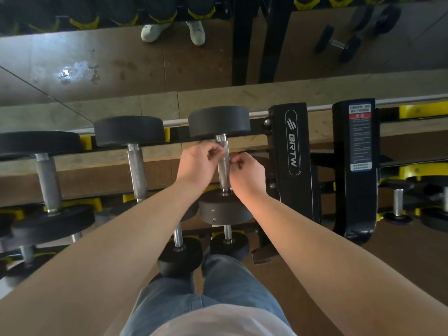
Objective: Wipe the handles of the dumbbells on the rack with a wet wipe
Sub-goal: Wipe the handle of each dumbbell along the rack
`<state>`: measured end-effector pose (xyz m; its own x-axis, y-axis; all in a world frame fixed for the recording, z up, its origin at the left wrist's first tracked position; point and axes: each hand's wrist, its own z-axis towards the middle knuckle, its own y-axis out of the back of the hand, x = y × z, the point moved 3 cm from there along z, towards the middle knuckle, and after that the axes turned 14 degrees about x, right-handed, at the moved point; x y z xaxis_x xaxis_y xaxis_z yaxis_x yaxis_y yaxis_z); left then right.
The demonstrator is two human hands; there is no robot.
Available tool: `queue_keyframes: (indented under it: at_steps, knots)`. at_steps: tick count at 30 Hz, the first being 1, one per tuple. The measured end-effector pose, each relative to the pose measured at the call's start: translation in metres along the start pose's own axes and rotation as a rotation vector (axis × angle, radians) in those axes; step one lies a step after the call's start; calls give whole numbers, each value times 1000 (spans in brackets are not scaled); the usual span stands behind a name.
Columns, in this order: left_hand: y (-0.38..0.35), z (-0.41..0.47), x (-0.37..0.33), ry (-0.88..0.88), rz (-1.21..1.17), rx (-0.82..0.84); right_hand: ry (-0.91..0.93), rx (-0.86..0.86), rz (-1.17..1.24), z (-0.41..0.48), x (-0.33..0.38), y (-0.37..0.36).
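Observation:
The top-tier dumbbell at the right (224, 166) has black round heads and a knurled steel handle, and lies on the black and yellow rack (288, 141). My left hand (197, 164) is on the handle's left side with its fingertips pinched together against the upper part. On the right side, my right hand (247, 172) has curled, pinched fingers touching the middle of the handle. The steel between the hands is bare. I cannot make out a wet wipe in either hand.
Two more dumbbells (137, 166) (47, 180) lie to the left on the same tier, with smaller ones (179, 251) on the lower tier near my jeans. A second rack upright with a warning label (358, 139) stands to the right. A mirror (121, 64) lies behind.

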<state>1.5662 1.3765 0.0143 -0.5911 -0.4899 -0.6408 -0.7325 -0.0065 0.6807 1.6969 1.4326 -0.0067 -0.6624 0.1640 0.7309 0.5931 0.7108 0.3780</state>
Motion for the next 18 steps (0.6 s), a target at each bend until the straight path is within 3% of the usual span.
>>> queue_keyframes:
  at_steps: [3, 5, 7, 9, 12, 15, 18]
  knots:
    - [-6, -20, 4, -72, 136, 250, -15, -1, -1, 1, -1, 0]
    - [-10, -29, 6, -16, 313, 419, -17, 7, -1, 0, 0, 0]
    - [-11, -32, 11, 76, 331, 470, -10, 8, 2, -1, 1, 1]
    - [-8, -30, 16, 194, 104, 394, -6, 7, 21, -2, 1, 1]
    - [4, -23, 19, 321, -327, 133, 41, -24, 45, -4, 1, 3]
    - [6, -27, 10, 334, -551, 163, 186, 12, 55, -12, 1, 3]
    - [2, -32, 8, 357, -677, 272, 358, 82, -91, -16, 2, 4]
